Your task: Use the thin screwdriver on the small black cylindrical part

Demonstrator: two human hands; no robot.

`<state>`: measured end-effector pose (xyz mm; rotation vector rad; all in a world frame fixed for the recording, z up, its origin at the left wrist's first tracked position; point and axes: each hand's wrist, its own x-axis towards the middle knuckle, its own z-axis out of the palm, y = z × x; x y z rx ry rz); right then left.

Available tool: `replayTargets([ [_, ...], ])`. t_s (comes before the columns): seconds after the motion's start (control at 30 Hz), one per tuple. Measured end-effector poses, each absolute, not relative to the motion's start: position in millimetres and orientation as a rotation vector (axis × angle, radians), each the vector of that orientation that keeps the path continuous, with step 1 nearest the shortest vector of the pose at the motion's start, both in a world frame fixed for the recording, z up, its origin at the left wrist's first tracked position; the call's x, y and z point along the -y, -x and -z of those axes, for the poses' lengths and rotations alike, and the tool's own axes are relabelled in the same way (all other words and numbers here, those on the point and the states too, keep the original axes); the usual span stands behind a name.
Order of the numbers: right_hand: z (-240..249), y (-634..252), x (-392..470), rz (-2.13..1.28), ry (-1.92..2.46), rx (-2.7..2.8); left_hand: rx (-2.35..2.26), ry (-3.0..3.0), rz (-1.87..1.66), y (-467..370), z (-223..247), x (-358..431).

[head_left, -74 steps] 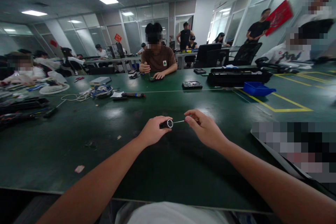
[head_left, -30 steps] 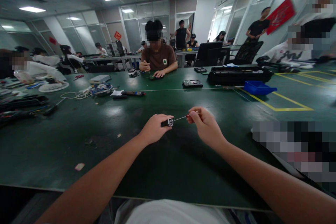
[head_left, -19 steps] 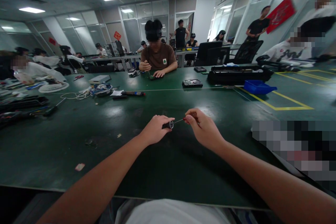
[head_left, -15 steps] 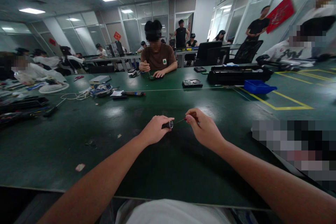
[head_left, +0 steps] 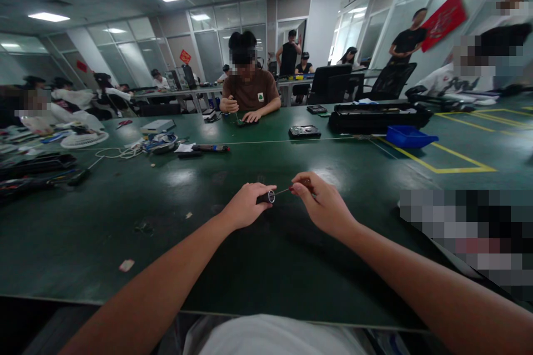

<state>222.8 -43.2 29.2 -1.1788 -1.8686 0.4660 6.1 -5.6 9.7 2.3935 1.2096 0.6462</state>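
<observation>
Above the green table (head_left: 233, 266), my left hand (head_left: 245, 205) is closed round a small black cylinder (head_left: 266, 198). Its round end, with a pale ring, faces right toward my other hand. My right hand (head_left: 320, 199) pinches a screwdriver (head_left: 283, 191) by its handle, of which a little red shows between the fingers. The thin metal shaft points left, and its tip is at the ringed end of the cylinder. Whether the tip is inside or only touching, I cannot tell. Most of the cylinder is hidden by my left fingers.
Across the table a person (head_left: 250, 89) works with a tool. A hard drive (head_left: 305, 131), a long black printer part (head_left: 378, 119) and a blue tray (head_left: 410, 137) lie at the far right. Cables (head_left: 160, 143) and a dark pen-like tool (head_left: 210, 148) lie left of centre. Paper scraps (head_left: 127, 265) lie nearer.
My right hand has shifted slightly left, bringing the screwdriver's tip to the cylinder's end. My left hand has stayed in place. A standing person in the background has raised a hand.
</observation>
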Motion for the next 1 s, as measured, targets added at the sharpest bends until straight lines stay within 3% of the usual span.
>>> replayTargets([
  [0.43, -29, -225, 40, -0.324, 1.235, 1.910, -1.328, -2.289, -0.671, -7, -12, 6],
  [0.8, -28, -226, 40, -0.338, 1.252, 1.830, -1.344, -1.864, -0.977, -6, -9, 4],
  [1.0, -28, -228, 39, -0.335, 1.247, 1.825, -1.413, -2.005, -0.853, -9, -20, 7],
])
